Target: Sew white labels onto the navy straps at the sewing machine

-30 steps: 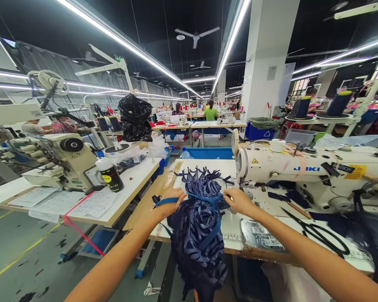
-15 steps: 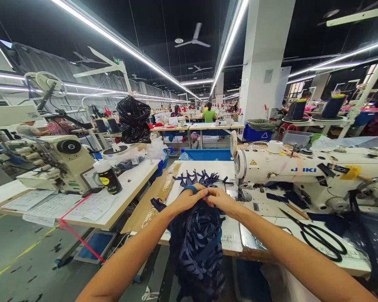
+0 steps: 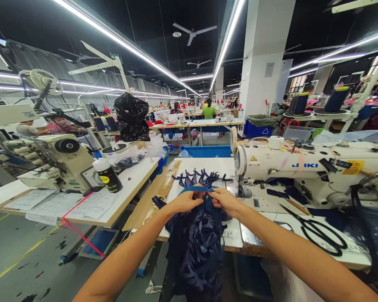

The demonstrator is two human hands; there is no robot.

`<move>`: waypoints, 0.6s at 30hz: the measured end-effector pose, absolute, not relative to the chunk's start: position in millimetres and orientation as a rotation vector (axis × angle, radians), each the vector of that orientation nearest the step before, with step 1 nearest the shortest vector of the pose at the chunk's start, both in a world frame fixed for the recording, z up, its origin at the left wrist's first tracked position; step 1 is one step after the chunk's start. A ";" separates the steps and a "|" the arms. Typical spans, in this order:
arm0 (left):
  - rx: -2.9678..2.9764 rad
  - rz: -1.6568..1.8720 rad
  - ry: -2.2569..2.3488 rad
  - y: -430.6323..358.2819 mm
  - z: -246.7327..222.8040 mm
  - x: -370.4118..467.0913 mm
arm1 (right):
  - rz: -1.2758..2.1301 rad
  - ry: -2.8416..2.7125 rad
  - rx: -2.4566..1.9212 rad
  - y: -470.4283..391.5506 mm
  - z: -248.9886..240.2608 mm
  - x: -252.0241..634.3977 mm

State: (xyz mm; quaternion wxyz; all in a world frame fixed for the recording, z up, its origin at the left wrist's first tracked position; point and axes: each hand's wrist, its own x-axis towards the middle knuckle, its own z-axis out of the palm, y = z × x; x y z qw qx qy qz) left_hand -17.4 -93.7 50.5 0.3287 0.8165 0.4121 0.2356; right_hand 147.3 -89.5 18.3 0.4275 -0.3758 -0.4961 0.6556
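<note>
A blue fabric strip (image 3: 199, 188) stretches across both hands at the front edge of the sewing table. My left hand (image 3: 186, 201) is closed on it, the strip running over the fingers with the thumb below. Pinched fingers of my right hand (image 3: 224, 200) grip the same strip at its right part. Directly below hangs a big tangled bundle of navy fabric strips (image 3: 197, 247), reaching down past the table edge. Beyond the hands, more navy strips (image 3: 195, 178) lie bunched on the white tabletop. The sewing machine's needle area (image 3: 241, 191) is just right of my right hand.
A white sewing machine (image 3: 280, 163) fills the right side. Black scissors (image 3: 321, 235) and a wooden-handled tool (image 3: 297, 206) lie before it. On the left table stand another machine (image 3: 66, 161) and a black bottle (image 3: 108, 178). A cardboard sheet (image 3: 145, 203) lines the table's left edge.
My hands have moved slightly apart from being pressed together, and the blue strip now lies stretched between them. The view has shifted a little.
</note>
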 end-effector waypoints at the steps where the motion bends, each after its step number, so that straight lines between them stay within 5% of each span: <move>1: 2.143 0.673 1.161 -97.1 47.6 -16.9 | 1.638 -1.232 -0.945 -87.2 18.3 148.8; 7: 1.969 0.978 1.083 -109.1 42.1 -2.6 | 1.627 -1.236 -0.989 -81.2 20.7 149.5; 14: 0.957 1.241 0.836 -91.2 47.9 11.0 | 1.590 -1.315 -1.061 -88.6 30.2 151.3; 18: 1.276 1.320 0.917 -99.4 42.5 15.3 | 1.589 -1.354 -1.081 -88.1 32.3 152.5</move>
